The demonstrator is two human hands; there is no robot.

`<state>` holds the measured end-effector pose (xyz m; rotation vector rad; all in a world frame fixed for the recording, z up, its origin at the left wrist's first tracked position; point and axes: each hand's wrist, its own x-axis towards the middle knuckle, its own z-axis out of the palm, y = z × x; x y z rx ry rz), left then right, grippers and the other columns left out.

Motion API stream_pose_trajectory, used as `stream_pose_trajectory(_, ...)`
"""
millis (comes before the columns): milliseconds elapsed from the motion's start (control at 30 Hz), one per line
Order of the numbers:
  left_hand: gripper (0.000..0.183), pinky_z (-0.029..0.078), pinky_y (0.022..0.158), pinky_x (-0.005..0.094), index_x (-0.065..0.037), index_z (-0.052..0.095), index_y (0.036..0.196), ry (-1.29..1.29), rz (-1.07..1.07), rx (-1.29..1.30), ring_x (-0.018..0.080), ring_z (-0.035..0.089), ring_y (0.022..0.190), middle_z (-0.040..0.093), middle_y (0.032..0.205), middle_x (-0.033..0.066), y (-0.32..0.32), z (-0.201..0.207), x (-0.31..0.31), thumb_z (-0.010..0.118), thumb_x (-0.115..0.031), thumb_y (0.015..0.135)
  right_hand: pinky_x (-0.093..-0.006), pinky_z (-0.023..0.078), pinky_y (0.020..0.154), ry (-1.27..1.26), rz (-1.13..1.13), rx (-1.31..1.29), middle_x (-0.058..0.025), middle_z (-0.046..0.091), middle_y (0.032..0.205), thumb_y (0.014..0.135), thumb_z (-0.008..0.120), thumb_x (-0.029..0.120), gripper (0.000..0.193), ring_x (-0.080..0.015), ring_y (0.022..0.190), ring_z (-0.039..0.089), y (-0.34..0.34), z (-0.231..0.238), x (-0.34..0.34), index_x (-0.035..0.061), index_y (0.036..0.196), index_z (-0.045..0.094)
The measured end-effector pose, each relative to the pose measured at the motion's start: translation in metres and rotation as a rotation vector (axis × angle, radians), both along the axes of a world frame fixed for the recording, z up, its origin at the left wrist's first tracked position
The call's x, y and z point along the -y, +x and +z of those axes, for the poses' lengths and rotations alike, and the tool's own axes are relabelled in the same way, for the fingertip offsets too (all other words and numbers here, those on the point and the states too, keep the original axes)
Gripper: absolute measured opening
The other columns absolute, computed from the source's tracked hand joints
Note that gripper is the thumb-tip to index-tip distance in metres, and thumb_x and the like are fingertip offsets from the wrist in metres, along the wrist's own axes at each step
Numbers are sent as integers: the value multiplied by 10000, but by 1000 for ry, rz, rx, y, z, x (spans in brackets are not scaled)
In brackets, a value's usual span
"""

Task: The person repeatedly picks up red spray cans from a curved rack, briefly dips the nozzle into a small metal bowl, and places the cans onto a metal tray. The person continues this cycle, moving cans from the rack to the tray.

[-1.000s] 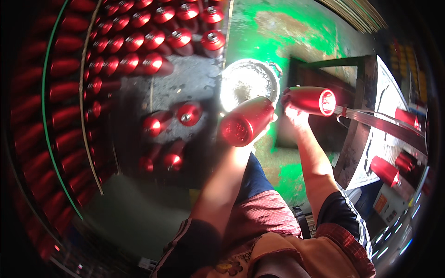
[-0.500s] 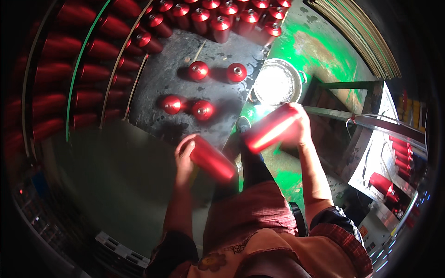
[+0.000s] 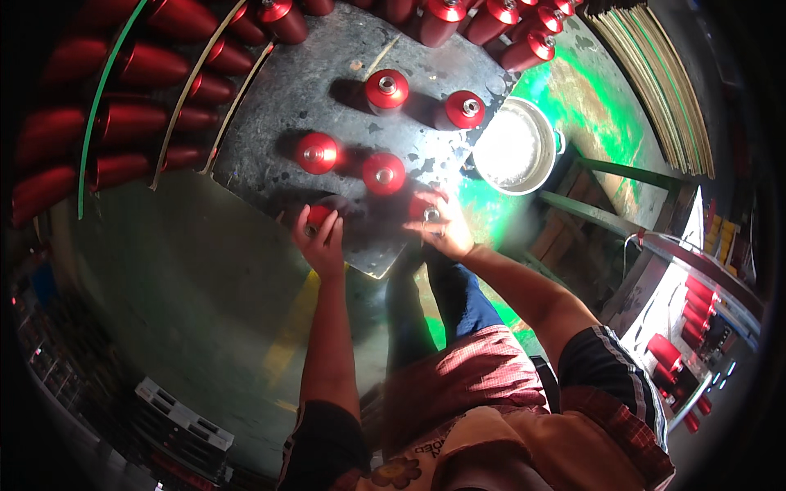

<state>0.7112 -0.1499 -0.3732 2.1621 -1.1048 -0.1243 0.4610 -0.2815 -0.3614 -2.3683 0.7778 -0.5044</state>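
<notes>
My left hand (image 3: 325, 250) is wrapped round the top of a red metal bottle (image 3: 320, 215) at the near edge of the dark board. To its right, my right hand (image 3: 450, 233) grips another red bottle, whose silver neck (image 3: 431, 214) shows between the fingers; its body is mostly hidden. Both bottles are upright. Just beyond them stand two red bottles, one on the left (image 3: 317, 153) and one on the right (image 3: 383, 173). Farther back are two more, a left one (image 3: 386, 90) and a right one (image 3: 464, 110).
The dark board (image 3: 270, 106) carries more red bottles (image 3: 442, 20) along its far edge. Red bottles lie stacked between thin sheets (image 3: 131, 123) at the left. A bright metal pot (image 3: 553, 168) stands to the right, near a bench frame (image 3: 589, 211) and stacked boards (image 3: 655, 90).
Both hands have moved forward from above my legs to the board's near edge. The two bottles they held tilted now stand upright there. The view has shifted.
</notes>
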Motion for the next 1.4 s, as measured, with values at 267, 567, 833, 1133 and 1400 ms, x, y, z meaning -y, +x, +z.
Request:
stream_pose_trajectory(267,233,519,768,328,-160,772,998,-113,-61,-73,220,608,957,647,1075,69,9,13,32,779,-72,782,-424,462,968,221,233,121,-33,588,1224,707,737,99,386,-220,1140,580,27,3,24,231,1069,752)
stream_pose_trajectory(567,481,475,695,235,-3,593,1295,-182,140,-768,62,552,737,601,839,-14,40,9,115,753,-49,844,-363,546,655,477,-47,-9,-61,644,851,809,757,225,525,-248,686,649,68,8,59,191,1294,558)
stream_pose_trajectory(833,213,497,683,246,-31,694,1066,-55,80,-466,59,574,737,612,788,-20,16,7,108,735,-93,866,-443,556,710,507,83,-88,-176,703,934,833,713,247,397,-354,767,686,69,18,76,202,1224,660)
stream_pose_trajectory(1133,121,507,733,277,58,632,993,-32,-342,-692,124,578,805,604,852,50,-62,125,36,657,64,874,-307,543,691,636,-252,293,-81,727,879,811,729,164,363,-194,740,685,-105,184,-13,143,1173,705)
stream_pose_trajectory(1400,156,412,659,301,-11,645,1043,410,-927,-653,153,524,726,618,879,99,-168,268,-13,636,-57,894,-354,530,742,398,-777,377,-93,703,906,850,694,142,290,-206,781,667,-278,311,-202,133,1140,685)
